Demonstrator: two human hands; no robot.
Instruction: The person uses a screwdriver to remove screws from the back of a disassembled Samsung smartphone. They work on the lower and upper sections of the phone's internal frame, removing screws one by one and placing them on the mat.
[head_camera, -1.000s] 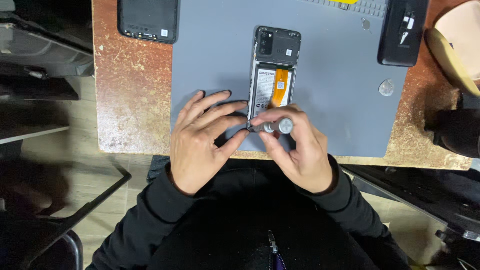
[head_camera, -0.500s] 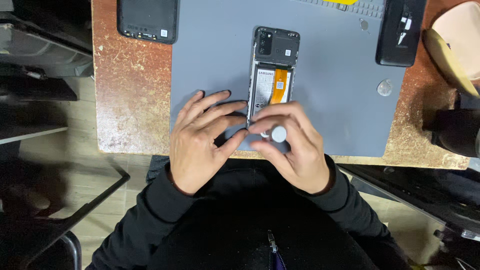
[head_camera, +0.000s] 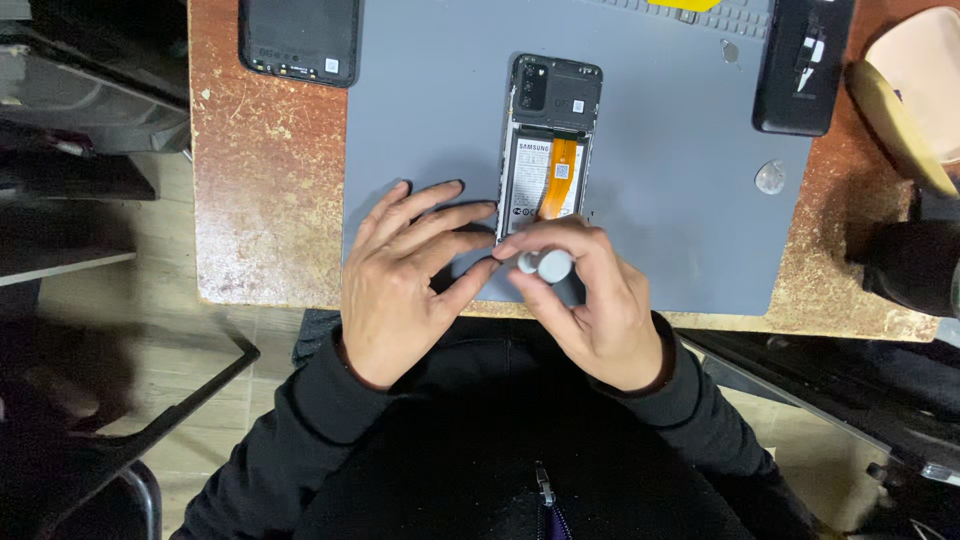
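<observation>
Opened phone (head_camera: 551, 150) flat on grey mat (head_camera: 670, 160), left fingers (head_camera: 440, 215) spread beside it, right fingers (head_camera: 570, 240) pinching screwdriver cap (head_camera: 553, 265)

A phone repair workshop, this: grey work mat (head_camera: 680, 150) on a worn surface (head_camera: 265, 190), opened phone (head_camera: 550, 140), spare back cover (head_camera: 298, 38).

Soft, even overhead light is falling on the grey mat (head_camera: 660, 200) w/ no harsh glare. Faint shadows are sitting under the hands. Centre is staying sharp; the floor (head_camera: 110, 300) & left edge are looking dim, slightly blurred, murky.
</observation>
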